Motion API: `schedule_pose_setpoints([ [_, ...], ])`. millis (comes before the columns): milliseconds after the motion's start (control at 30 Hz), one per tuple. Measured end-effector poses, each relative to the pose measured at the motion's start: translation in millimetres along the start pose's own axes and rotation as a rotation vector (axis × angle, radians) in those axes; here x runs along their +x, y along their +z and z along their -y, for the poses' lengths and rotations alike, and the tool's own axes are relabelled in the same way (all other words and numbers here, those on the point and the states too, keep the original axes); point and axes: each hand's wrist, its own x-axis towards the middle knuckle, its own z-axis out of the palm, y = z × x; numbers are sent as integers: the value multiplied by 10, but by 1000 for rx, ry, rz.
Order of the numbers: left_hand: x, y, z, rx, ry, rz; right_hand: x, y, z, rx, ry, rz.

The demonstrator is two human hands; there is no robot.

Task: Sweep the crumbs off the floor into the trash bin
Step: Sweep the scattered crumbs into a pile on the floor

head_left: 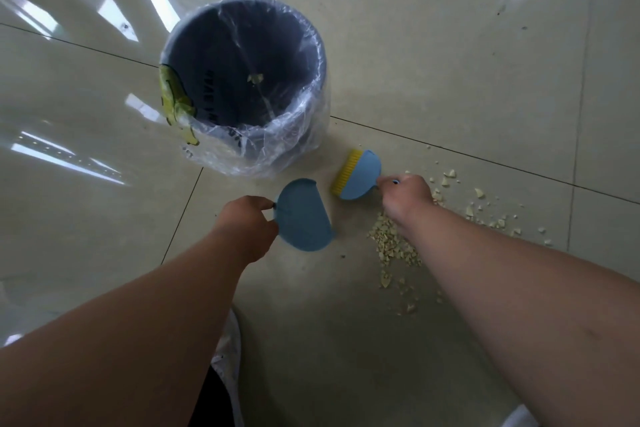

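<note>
A grey trash bin (pixel 313 55) lined with a clear plastic bag stands on the tiled floor at upper centre. Below it, my left hand (pixel 247 222) grips the handle end of a small blue dustpan (pixel 303 215), which is tilted above the floor. To the right, my right hand (pixel 405 198) grips the handle of a blue hand brush (pixel 360 177) with yellow bristles pointing left. Pale crumbs (pixel 391 243) lie scattered on the floor under and right of my right forearm. A few crumbs sit in the bin's bottom.
Shiny beige floor tiles (pixel 450 62) with dark grout lines surround the bin. A yellow-green printed patch (pixel 173 97) hangs on the bag's left edge. A white shoe (pixel 230 340) shows between my forearms at the bottom.
</note>
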Motion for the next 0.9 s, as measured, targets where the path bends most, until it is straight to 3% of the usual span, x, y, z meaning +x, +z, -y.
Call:
schedule_pose_setpoints([
  [333, 77, -67, -7, -88, -13, 33, 299, 1, 160, 25, 111, -76],
  [900, 107, 241, -279, -68, 57, 47, -22, -926, -731, 65, 331, -240],
])
